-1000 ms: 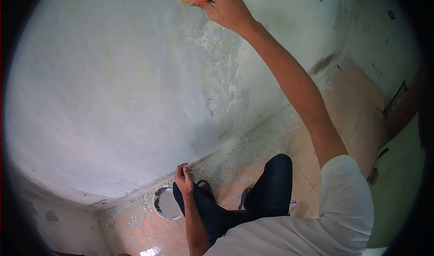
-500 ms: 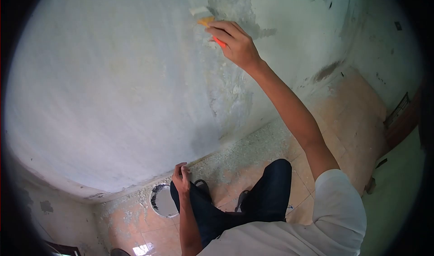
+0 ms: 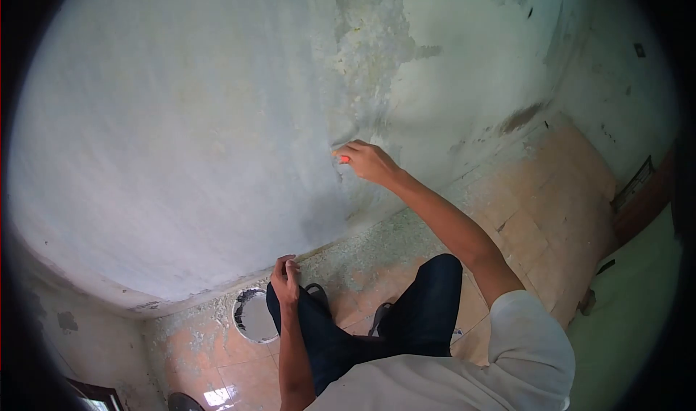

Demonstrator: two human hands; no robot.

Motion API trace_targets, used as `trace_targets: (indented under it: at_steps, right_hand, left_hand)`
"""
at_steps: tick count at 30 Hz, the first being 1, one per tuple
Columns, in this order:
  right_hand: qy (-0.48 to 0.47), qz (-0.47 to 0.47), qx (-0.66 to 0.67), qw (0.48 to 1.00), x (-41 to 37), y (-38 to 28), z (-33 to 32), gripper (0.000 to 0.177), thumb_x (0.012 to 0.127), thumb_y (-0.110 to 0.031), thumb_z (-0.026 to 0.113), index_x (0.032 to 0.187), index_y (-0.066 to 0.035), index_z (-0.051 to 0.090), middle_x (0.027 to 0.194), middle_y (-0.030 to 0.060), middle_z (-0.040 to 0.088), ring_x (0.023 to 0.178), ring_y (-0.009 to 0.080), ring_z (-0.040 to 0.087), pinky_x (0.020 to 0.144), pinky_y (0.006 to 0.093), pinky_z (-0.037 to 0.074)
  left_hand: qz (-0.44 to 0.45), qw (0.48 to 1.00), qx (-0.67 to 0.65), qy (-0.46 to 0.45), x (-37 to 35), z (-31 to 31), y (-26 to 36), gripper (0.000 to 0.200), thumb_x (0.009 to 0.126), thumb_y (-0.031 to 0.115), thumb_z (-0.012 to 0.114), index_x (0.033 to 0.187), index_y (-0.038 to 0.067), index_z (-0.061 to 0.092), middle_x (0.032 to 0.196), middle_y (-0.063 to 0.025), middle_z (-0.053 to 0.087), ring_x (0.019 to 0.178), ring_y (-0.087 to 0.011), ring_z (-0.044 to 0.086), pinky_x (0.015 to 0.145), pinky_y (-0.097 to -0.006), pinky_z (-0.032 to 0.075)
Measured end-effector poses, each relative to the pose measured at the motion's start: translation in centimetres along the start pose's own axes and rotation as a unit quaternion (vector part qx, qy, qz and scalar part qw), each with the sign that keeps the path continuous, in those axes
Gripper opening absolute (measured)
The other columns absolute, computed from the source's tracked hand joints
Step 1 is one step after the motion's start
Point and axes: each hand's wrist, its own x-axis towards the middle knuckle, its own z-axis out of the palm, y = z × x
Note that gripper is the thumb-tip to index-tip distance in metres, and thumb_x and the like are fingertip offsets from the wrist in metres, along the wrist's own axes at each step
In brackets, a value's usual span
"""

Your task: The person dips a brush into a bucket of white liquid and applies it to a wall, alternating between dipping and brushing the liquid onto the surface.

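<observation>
My right hand [image 3: 371,162] is closed around a paintbrush [image 3: 345,159], held low against the wall [image 3: 196,135]. Only its orange handle end shows clearly; my fingers mostly hide the rest. It is at the border between smooth whitish coating on the left and a rough, peeling strip [image 3: 373,48]. My left hand [image 3: 286,274] rests by my left knee with loosely bent fingers and nothing visible in it. Beside that knee, a round bucket [image 3: 239,317] stands on the floor with pale grey-white paint inside and dark smears around its inner rim.
Flakes and dust [image 3: 362,255] lie along the foot of the wall on orange floor tiles [image 3: 243,382]. My bent knees [image 3: 438,280] and sandals are close to the wall. A brown piece of furniture [image 3: 641,211] stands at the far right.
My right hand has moved down the wall with the paintbrush, from near the top to about mid-height. The left hand stays by the knee.
</observation>
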Motion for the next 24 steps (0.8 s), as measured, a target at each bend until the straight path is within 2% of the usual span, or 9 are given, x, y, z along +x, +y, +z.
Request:
trace_targets:
  at_steps: [3,7,13,15,17,18,20,22,24]
  right_hand:
    - [-0.058,-0.014,0.012,0.998,2.6,1.4,-0.4,0.008,0.101,-0.008,0.069,0.107,-0.009,0.075,0.111,0.0043,0.078,0.105,0.0251,0.074,0.086,0.0391,0.064]
    - [0.021,-0.005,0.066,0.998,12.4,1.9,-7.6,0.01,0.1,-0.006,0.071,0.105,-0.011,0.077,0.107,0.0064,0.079,0.101,0.0295,0.075,0.088,0.0414,0.062]
    - [0.12,-0.073,0.012,0.99,20.2,0.2,-15.9,0.017,0.098,-0.001,0.069,0.107,-0.011,0.078,0.109,0.0066,0.08,0.099,0.03,0.077,0.087,0.0408,0.064]
    - [0.233,-0.15,-0.037,0.96,22.5,0.1,-18.0,0.019,0.096,0.0,0.072,0.11,-0.01,0.079,0.112,0.0056,0.08,0.101,0.0285,0.078,0.085,0.0383,0.065]
    - [0.266,-0.154,-0.037,0.951,24.2,-0.6,-19.6,0.02,0.095,0.001,0.073,0.111,-0.01,0.079,0.113,0.0051,0.081,0.102,0.0276,0.078,0.085,0.0372,0.066]
    - [0.299,-0.154,-0.038,0.941,24.6,-0.7,-19.8,0.022,0.094,0.001,0.075,0.112,-0.009,0.08,0.114,0.0045,0.081,0.104,0.0267,0.078,0.086,0.036,0.066]
    - [0.295,-0.14,-0.013,0.945,23.6,-0.3,-18.3,0.024,0.093,0.0,0.079,0.115,-0.01,0.08,0.116,0.0039,0.081,0.105,0.0252,0.079,0.087,0.035,0.067]
    - [0.299,-0.107,-0.114,0.941,19.8,0.8,-13.7,0.029,0.093,-0.001,0.08,0.119,-0.013,0.082,0.123,0.0047,0.081,0.108,0.0253,0.079,0.09,0.0346,0.067]
    - [0.263,-0.091,-0.113,0.954,13.4,1.9,-7.6,0.031,0.094,-0.004,0.081,0.123,-0.014,0.082,0.128,0.006,0.08,0.109,0.0255,0.079,0.092,0.0346,0.067]
  left_hand:
    - [0.009,1.0,-0.02,0.019,-0.3,0.1,0.1,0.034,0.116,0.03,0.057,0.116,0.0,0.074,0.083,-0.0067,0.072,0.075,-0.0118,0.065,0.071,-0.0284,0.051]
    - [0.001,1.0,-0.011,0.015,0.0,-0.1,-0.4,0.035,0.116,0.031,0.057,0.116,0.0,0.074,0.083,-0.0047,0.071,0.073,-0.0104,0.063,0.068,-0.0271,0.048]
    - [0.007,1.0,-0.024,0.015,0.3,-0.2,-0.3,0.031,0.115,0.027,0.057,0.117,0.001,0.073,0.081,-0.0052,0.07,0.072,-0.0105,0.061,0.069,-0.0274,0.049]
    - [0.011,1.0,-0.017,0.018,0.6,-0.1,-0.3,0.03,0.115,0.026,0.057,0.117,0.0,0.073,0.082,-0.0055,0.07,0.073,-0.0109,0.062,0.07,-0.0277,0.05]
    - [-0.003,1.0,-0.001,0.011,0.6,0.0,-0.4,0.03,0.115,0.024,0.057,0.115,0.0,0.073,0.083,-0.0063,0.071,0.075,-0.0122,0.065,0.072,-0.0287,0.052]
    - [-0.006,1.0,-0.003,0.012,0.6,0.0,-0.5,0.03,0.115,0.024,0.057,0.115,0.0,0.073,0.083,-0.0063,0.071,0.075,-0.0122,0.065,0.072,-0.0287,0.052]
    - [-0.003,1.0,-0.016,0.016,0.6,-0.1,-0.9,0.029,0.115,0.024,0.057,0.115,0.0,0.073,0.083,-0.0075,0.071,0.077,-0.0136,0.068,0.073,-0.0296,0.054]
    - [-0.002,1.0,-0.012,0.013,0.8,-0.5,-0.9,0.03,0.115,0.025,0.057,0.116,0.0,0.073,0.084,-0.0082,0.072,0.077,-0.0141,0.068,0.074,-0.0302,0.055]
    - [-0.009,1.0,-0.011,0.022,0.6,-0.4,-1.0,0.031,0.114,0.026,0.058,0.115,0.0,0.074,0.083,-0.0078,0.072,0.077,-0.0144,0.067,0.074,-0.0308,0.055]
